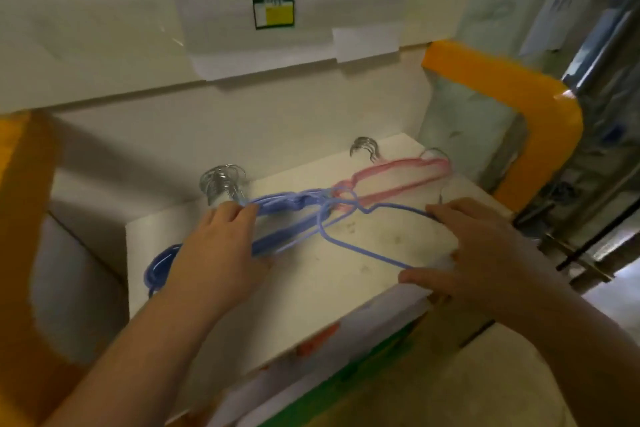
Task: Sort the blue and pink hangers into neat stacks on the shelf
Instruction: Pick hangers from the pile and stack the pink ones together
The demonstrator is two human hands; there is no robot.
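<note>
A stack of blue hangers (277, 208) lies on the left of the white shelf (346, 288), its metal hooks (221, 184) bunched at the back. My left hand (221, 250) rests on this stack with fingers curled over its top bar. One single blue hanger (360, 246) lies across the shelf's middle; my right hand (485, 253) holds its right end between thumb and fingers. A stack of pink hangers (394, 177) sits at the back right, overlapping the blue ones at its left tip.
A yellow padded frame (519, 97) bends round the shelf's right side, another yellow post (20, 218) stands at the left. A white wall with a yellow-green label (273, 12) rises behind. The shelf's front edge drops to coloured packaging (346, 374).
</note>
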